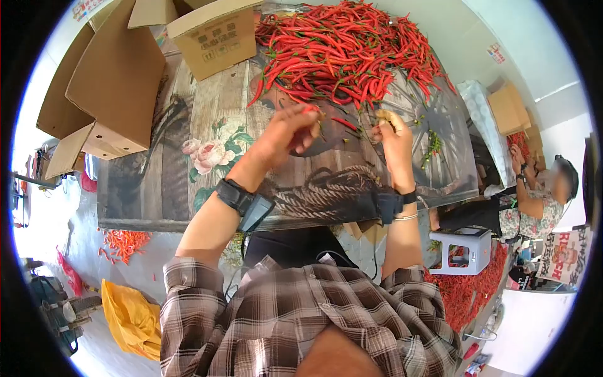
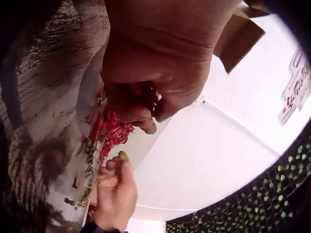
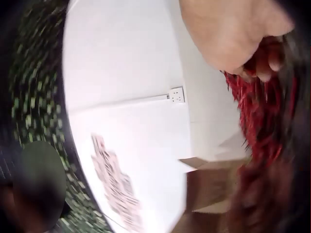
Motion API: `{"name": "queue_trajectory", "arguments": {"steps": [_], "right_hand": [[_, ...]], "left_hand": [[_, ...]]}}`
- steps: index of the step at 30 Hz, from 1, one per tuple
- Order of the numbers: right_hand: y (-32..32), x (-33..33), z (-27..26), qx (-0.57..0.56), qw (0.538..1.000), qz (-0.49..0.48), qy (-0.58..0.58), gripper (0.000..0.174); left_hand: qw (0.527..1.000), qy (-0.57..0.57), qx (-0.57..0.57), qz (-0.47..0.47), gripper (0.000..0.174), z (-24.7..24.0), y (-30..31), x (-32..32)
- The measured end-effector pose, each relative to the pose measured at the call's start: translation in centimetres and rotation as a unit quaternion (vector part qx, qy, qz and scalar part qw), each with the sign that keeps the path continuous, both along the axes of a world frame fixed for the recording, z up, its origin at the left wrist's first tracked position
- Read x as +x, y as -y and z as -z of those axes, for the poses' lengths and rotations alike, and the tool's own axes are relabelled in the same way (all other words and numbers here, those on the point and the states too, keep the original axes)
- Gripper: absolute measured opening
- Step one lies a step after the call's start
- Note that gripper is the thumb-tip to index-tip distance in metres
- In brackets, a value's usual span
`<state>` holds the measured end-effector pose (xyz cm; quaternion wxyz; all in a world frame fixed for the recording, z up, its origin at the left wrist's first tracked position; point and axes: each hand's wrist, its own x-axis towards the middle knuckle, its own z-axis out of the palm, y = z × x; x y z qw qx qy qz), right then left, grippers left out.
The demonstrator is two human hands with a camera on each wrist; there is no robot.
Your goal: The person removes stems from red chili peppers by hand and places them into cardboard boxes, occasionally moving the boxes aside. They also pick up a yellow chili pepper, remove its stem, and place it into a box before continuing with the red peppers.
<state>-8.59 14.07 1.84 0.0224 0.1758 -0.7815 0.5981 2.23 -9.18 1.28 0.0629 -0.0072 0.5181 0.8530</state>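
Observation:
A large heap of long red chili peppers (image 1: 345,47) covers the far side of the table (image 1: 173,198). My left hand (image 1: 286,133) is in front of it with curled fingers, holding red chili; a bit of red (image 1: 309,109) shows at the fingertips, and the left wrist view shows red inside the curl. To its right my right hand (image 1: 396,139) is raised, fingers bent and thumb near them; I cannot tell whether something small is pinched there. A single red chili (image 1: 343,123) with a green stem shows between the hands.
Green stems (image 1: 432,147) are scattered right of my right hand. Open cardboard boxes (image 1: 116,81) stand at the left and back left. Beyond the table's right end are a grey plastic stool (image 1: 461,251), chilies (image 1: 474,289) on the floor, and another person (image 1: 534,201) handling chilies.

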Motion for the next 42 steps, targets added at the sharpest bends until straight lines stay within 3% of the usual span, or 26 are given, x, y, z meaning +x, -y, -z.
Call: {"name": "queue_trajectory", "arguments": {"steps": [1,2,3,4,6,12,15,17,21,24,29,32,34,37,42], "right_hand": [[-0.7,-0.3,0.0,0.002,1.0,0.001,-0.001,0.019],[-1.3,-0.5,-0.1,0.165,0.969,0.012,-0.185,0.021],[-1.6,-0.6,0.0,0.317,0.878,0.021,-0.358,0.026],[-1.4,-0.5,-0.2,0.317,0.878,0.02,-0.359,0.026],[-0.4,-0.2,-0.2,0.26,0.932,-0.074,-0.243,0.026],[2.1,0.7,0.5,0.345,0.91,-0.038,-0.225,0.021],[1.8,0.3,0.6,0.331,0.916,-0.045,-0.222,0.018],[1.9,0.5,0.0,0.244,0.959,-0.042,-0.136,0.015],[3.5,2.8,-3.0,0.129,0.987,-0.075,-0.052,0.013],[5.5,4.2,-2.6,0.086,0.98,-0.145,-0.109,0.018],[6.5,5.9,-2.8,0.116,0.972,-0.188,-0.078,0.03],[6.6,6.3,-3.3,0.053,0.974,-0.22,0.017,0.031],[6.5,6.6,-4.8,-0.053,0.951,-0.266,0.147,0.031],[6.5,6.9,-5.2,-0.109,0.935,-0.289,0.173,0.029],[6.8,7.8,-5.9,-0.063,0.953,-0.266,0.13,0.027]], "left_hand": [[0.997,0.002,0.063,-0.035,0.019,0.1,0.3,-0.2],[0.997,0.002,0.065,-0.034,0.019,0.3,0.4,-0.4],[0.991,0.011,0.112,-0.067,0.015,0.6,0.5,-0.6],[0.982,0.021,0.157,-0.101,0.012,0.5,0.5,-0.7],[0.981,0.028,0.152,-0.117,0.009,0.4,0.2,-0.6],[0.98,0.042,0.17,-0.093,0.007,1.0,0.4,-0.8],[0.982,0.063,0.147,-0.103,0.01,1.0,0.2,-0.7],[0.987,0.047,0.124,-0.094,0.011,0.9,0.0,-0.5],[0.993,0.037,0.084,-0.068,0.014,0.6,-1.0,-0.3],[0.996,0.0,0.089,-0.015,0.017,0.8,-1.4,-0.5],[0.996,0.022,0.078,-0.047,0.017,1.4,-1.2,-0.5],[0.992,0.018,0.127,-0.014,0.015,1.1,-0.9,-0.2],[0.989,0.003,0.145,0.0,0.017,0.6,-0.8,0.0],[0.983,-0.016,0.181,0.014,0.017,0.1,-0.7,0.3],[0.984,-0.027,0.175,-0.008,0.018,0.0,-0.8,0.4]]}}
